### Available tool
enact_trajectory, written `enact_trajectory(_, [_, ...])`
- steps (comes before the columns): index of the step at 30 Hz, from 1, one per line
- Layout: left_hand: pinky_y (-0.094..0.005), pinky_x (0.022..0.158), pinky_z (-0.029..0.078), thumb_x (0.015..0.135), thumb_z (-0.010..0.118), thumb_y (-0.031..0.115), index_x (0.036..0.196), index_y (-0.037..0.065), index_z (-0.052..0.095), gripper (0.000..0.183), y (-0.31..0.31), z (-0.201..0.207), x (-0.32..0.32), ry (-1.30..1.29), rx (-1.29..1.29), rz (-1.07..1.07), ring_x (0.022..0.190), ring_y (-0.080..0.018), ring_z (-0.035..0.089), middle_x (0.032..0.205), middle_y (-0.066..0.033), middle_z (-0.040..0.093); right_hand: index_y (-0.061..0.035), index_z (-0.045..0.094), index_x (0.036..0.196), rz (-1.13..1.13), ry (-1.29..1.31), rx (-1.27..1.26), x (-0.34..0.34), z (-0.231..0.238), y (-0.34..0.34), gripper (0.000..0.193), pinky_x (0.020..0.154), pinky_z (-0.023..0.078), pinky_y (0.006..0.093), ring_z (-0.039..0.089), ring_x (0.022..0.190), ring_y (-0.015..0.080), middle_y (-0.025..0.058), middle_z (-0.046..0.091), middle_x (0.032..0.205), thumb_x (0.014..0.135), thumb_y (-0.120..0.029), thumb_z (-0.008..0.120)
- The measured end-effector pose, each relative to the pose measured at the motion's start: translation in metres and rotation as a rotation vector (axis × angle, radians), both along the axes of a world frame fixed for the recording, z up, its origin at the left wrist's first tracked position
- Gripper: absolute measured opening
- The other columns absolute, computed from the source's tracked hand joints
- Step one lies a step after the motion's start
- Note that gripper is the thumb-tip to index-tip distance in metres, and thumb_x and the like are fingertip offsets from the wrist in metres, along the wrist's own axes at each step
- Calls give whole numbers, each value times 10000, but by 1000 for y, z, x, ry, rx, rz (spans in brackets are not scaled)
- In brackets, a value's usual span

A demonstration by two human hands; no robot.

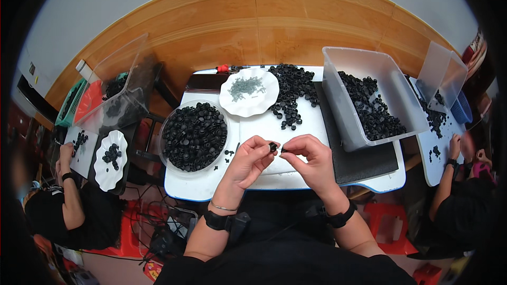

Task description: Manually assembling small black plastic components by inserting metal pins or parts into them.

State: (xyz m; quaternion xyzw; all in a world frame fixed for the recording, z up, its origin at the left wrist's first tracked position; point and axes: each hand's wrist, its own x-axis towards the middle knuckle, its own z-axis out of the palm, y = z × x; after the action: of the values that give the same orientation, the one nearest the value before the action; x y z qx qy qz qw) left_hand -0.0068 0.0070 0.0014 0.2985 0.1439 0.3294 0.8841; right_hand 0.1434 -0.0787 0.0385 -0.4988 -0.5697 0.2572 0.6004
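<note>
Above the white table [285, 181], near its front edge, my two hands face each other with a small gap between them. A small black plastic part [273, 146] is pinched in the fingers of my left hand [249, 162]. Between thumb and fingertips, my right hand [311, 159] holds a smaller black piece [284, 150], mostly hidden. Left of my hands stands a round clear tub [162, 150] full of black caps [194, 134]. Behind them, a white scalloped plate [232, 106] bears a heap of small grey-green pieces [247, 88].
Loose black parts [289, 89] are piled at the back of the table. At right, a translucent bin [388, 63] of black parts stands by a dark mat [364, 168]. A red-handled screwdriver [224, 68] lies at the back. Co-workers' arms [74, 206] show at both sides.
</note>
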Motion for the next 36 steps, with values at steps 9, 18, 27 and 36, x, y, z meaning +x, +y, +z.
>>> enact_trajectory(9, [-203, 737, 515, 804, 629, 32, 994, 47, 564, 201, -4, 3, -3, -29, 13, -33, 826, -101, 602, 924, -42, 620, 1, 623, 807, -80, -131, 87, -7, 7, -2, 145, 629, 523, 244, 623, 701, 150, 86, 619, 808, 688, 11, 704])
enact_trajectory(18, [-222, 771, 507, 815, 614, 27, 1009, 30, 582, 197, -5, 0, -2, -11, 35, -34, 845, -110, 604, 926, -52, 627, -3, 642, 792, -95, -193, 93, -8, 11, -3, 148, 626, 502, 238, 611, 725, 145, 82, 623, 796, 665, 32, 711])
enact_trajectory(27, [-255, 806, 508, 824, 598, 25, 993, 21, 590, 170, -4, 4, -7, -56, 69, -98, 870, -136, 610, 947, -79, 630, -10, 639, 809, -11, -56, 76, -5, -1, -1, 147, 625, 511, 239, 614, 706, 139, 81, 613, 816, 683, -15, 716])
enact_trajectory(36, [-257, 780, 510, 808, 613, 28, 929, 49, 533, 147, -2, 4, -7, -59, 88, -154, 852, -129, 595, 917, -56, 601, -7, 638, 899, 17, -109, 35, -5, 9, -1, 249, 586, 493, 230, 582, 651, 118, 61, 566, 801, 678, -66, 737])
